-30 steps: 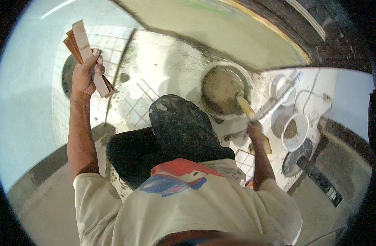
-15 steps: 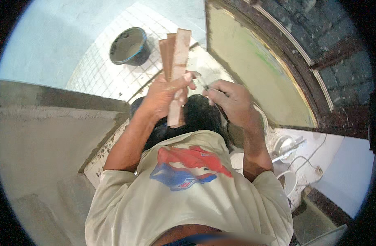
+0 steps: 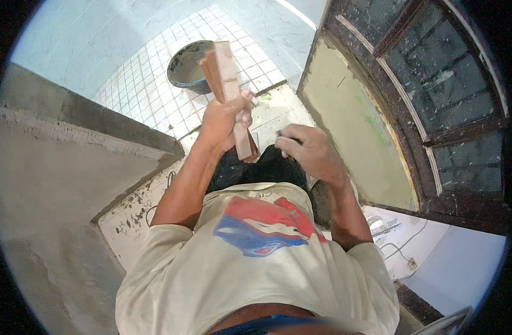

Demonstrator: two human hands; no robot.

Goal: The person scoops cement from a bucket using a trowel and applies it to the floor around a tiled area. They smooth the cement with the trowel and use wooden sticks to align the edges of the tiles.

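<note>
Several long, narrow strips [image 3: 229, 75], reddish brown with one paler face on top, stand fanned in my left hand [image 3: 221, 120]. They look like cut tile or thin board; which of these I cannot tell. My left fingers wrap round them, and their lower ends reach down over my dark trousers [image 3: 233, 170]. To the right, apart from the strips, my right hand [image 3: 313, 149] is closed with thumb and forefinger together. A small dark tip shows at its fingers; the rest of that thing is hidden.
A dark bucket [image 3: 200, 87] with grey mix stands on white floor tiles [image 3: 150, 84], partly behind the strips. On the left rises a low cement-faced wall [image 3: 55, 151]. At the right are a plastered panel [image 3: 356, 123], a dark-framed window [image 3: 451, 72] and a cable [image 3: 398, 248].
The strips now tilt further left and overlap the bucket in view. My right hand sits slightly lower, further from the strips. The whole view has shifted.
</note>
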